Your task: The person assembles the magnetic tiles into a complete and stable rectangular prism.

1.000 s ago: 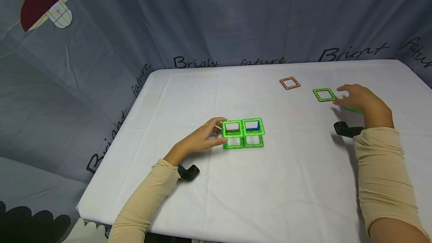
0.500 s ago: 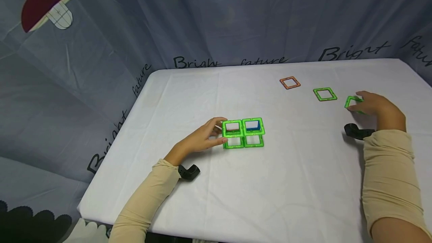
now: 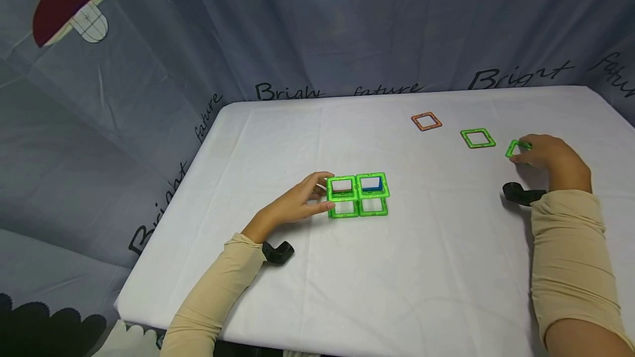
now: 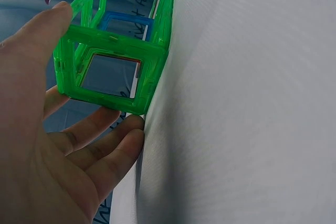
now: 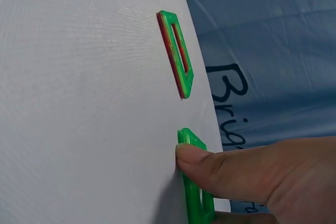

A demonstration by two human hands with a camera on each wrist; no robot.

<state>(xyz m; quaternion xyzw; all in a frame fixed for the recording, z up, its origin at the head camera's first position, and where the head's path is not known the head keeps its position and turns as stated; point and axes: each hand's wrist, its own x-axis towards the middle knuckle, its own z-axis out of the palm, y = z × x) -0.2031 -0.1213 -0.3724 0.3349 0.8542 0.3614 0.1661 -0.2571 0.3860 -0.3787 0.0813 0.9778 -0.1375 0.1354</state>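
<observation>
My left hand (image 3: pixel 292 201) holds a small box-like build of green square magnetic tiles (image 3: pixel 356 187) near the middle of the table. In the left wrist view, the thumb rests on an upper edge of the green build (image 4: pixel 115 40) and the fingers lie below and behind it. Inside it a blue tile (image 4: pixel 126 17) shows. Over at the right, my right hand (image 3: pixel 558 160) pinches a separate green square tile (image 3: pixel 510 150) between thumb and fingers. The right wrist view has the thumb across this green tile (image 5: pixel 193 205); the hand hides part of it.
Left of the right hand lies another green square tile (image 3: pixel 479 146), a red layer along its underside. An orange square tile (image 3: pixel 430 128) lies farther back. The table wears a white cloth (image 3: pixel 397 280), and a grey printed curtain (image 3: pixel 297 32) hangs behind.
My right hand has moved rightward from beside the middle green tile to the rightmost one and pinches it; that tile has shifted slightly. The left hand and its build stay put.
</observation>
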